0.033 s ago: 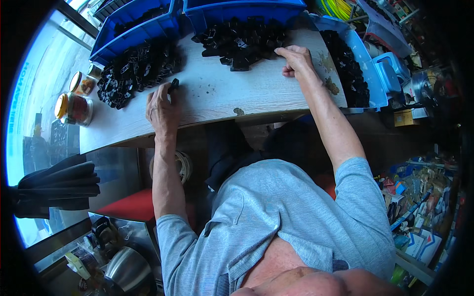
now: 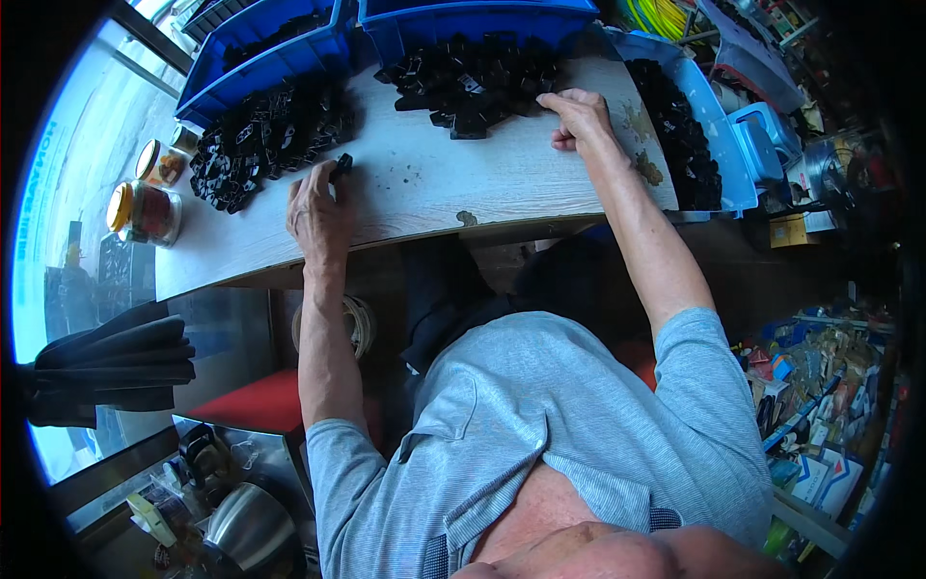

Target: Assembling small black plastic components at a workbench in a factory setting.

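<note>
Near the front left of the table, my left hand [image 2: 318,214] is closed on a small black plastic part [image 2: 340,168], pinched between thumb and fingers just above the tabletop. Beyond it spreads the left pile of black plastic parts [image 2: 253,145]. My right hand [image 2: 582,121] reaches to the right edge of a second pile of black parts [image 2: 471,85]. Its fingers are bent together, with the fingertips against the pile. Whatever they hold there is too dark to make out.
Two blue bins [image 2: 265,60] [image 2: 473,13] stand behind the piles. On the right, a light blue tray [image 2: 719,125] holds more black parts. Lidded jars [image 2: 149,214] sit at the left edge. The pale wooden table [image 2: 415,198] has a chipped front edge.
</note>
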The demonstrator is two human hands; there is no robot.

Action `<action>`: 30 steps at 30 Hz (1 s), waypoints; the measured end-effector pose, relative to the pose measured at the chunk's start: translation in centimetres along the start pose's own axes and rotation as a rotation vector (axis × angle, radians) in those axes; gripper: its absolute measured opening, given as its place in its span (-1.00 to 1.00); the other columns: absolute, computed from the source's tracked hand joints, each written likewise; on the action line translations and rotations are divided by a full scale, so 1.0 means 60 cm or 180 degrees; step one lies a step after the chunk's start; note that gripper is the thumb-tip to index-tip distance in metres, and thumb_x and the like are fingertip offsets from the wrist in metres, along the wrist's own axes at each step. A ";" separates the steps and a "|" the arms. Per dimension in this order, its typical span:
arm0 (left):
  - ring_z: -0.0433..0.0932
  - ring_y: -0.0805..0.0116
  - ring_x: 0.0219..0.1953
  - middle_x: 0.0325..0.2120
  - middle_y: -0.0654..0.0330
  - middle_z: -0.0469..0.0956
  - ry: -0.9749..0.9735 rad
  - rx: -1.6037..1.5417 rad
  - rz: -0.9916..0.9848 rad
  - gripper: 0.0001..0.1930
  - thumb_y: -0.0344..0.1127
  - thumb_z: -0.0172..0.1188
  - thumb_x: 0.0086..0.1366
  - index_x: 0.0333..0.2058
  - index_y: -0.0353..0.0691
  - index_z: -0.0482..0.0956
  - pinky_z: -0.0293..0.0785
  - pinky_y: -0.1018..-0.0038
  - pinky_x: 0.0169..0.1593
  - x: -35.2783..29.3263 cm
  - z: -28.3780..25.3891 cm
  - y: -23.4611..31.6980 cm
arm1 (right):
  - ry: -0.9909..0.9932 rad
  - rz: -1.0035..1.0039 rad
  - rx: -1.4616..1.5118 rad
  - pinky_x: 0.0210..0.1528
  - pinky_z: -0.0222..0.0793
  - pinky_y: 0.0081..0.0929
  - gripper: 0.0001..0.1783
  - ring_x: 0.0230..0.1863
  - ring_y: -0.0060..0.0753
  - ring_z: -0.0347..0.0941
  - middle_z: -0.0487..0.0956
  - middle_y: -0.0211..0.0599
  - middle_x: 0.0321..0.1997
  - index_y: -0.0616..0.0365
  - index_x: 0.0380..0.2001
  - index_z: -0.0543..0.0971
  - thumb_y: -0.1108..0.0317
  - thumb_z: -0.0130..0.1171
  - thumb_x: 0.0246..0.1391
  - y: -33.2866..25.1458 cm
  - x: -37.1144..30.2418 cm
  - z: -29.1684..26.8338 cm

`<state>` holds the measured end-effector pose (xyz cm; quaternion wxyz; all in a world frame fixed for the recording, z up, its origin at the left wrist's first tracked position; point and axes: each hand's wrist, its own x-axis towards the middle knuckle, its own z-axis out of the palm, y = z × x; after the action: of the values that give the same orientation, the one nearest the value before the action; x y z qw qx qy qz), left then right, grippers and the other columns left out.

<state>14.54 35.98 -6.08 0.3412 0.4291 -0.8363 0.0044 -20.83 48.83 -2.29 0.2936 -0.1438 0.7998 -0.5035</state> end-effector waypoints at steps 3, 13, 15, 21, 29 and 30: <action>0.63 0.10 -0.14 -0.24 0.15 0.71 0.0074 -0.0086 0.0097 -0.80 -0.32 0.30 0.26 -0.12 -0.06 0.66 0.53 0.23 -0.04 -0.001 0.002 0.005 | 0.0168 -0.0290 -0.0136 -0.66 0.47 -0.54 -0.58 -0.67 -0.58 0.43 0.42 -0.44 -0.65 0.09 -0.02 0.62 0.16 0.42 0.09 0.005 -0.004 0.009; 0.70 0.28 -0.21 -0.25 0.15 0.72 0.0126 -0.1108 -0.0074 -0.73 -0.42 0.33 0.25 -0.06 -0.14 0.68 0.60 0.41 -0.19 -0.017 0.008 0.022 | -0.0405 -0.0562 -0.0001 -0.61 0.53 -0.59 -0.71 -0.67 -0.58 0.49 0.46 -0.50 -0.66 0.06 -0.17 0.63 0.15 0.37 0.13 0.014 -0.043 -0.032; 0.71 0.36 -0.24 -0.24 0.16 0.73 0.0019 -0.1455 -0.0291 -0.73 -0.42 0.33 0.27 -0.04 -0.15 0.68 0.61 0.47 -0.27 -0.023 0.006 0.049 | -0.0753 -0.0715 -0.0347 -0.60 0.54 -0.59 -0.72 -0.66 -0.59 0.50 0.50 -0.49 -0.63 0.06 -0.19 0.63 0.17 0.38 0.11 0.012 -0.075 -0.038; 0.70 0.25 -0.22 -0.20 0.12 0.67 -0.0144 -0.2659 0.0091 -0.71 -0.58 0.29 0.24 -0.06 -0.22 0.68 0.65 0.44 -0.23 -0.026 0.028 0.168 | -0.1326 -0.0646 -0.0862 -0.68 0.42 -0.64 -0.81 -0.69 -0.66 0.45 0.49 -0.49 -0.64 0.12 -0.25 0.62 0.33 0.37 0.10 0.012 -0.122 -0.013; 0.68 0.09 -0.15 -0.13 0.07 0.68 -0.0397 -0.1849 0.0722 -0.68 -0.41 0.29 0.28 0.02 -0.18 0.65 0.63 0.30 -0.09 -0.005 0.055 0.228 | -0.1125 -0.0854 -0.0835 -0.69 0.34 -0.67 -0.66 -0.68 -0.66 0.40 0.43 -0.52 -0.63 0.14 -0.05 0.55 0.38 0.35 0.10 0.020 -0.133 -0.013; 0.68 0.09 -0.14 -0.13 0.08 0.68 -0.0405 -0.1797 0.0787 -0.69 -0.41 0.28 0.29 0.01 -0.18 0.66 0.62 0.29 -0.07 -0.003 0.061 0.234 | -0.1049 -0.0932 -0.0796 -0.68 0.32 -0.67 -0.62 -0.67 -0.67 0.40 0.42 -0.52 -0.62 0.14 -0.01 0.53 0.39 0.34 0.10 0.019 -0.137 -0.011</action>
<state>2.43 43.85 -4.96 0.3906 0.2119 -0.8700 -0.2134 -14.72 54.15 -0.43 0.3239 -0.3734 0.7678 -0.4076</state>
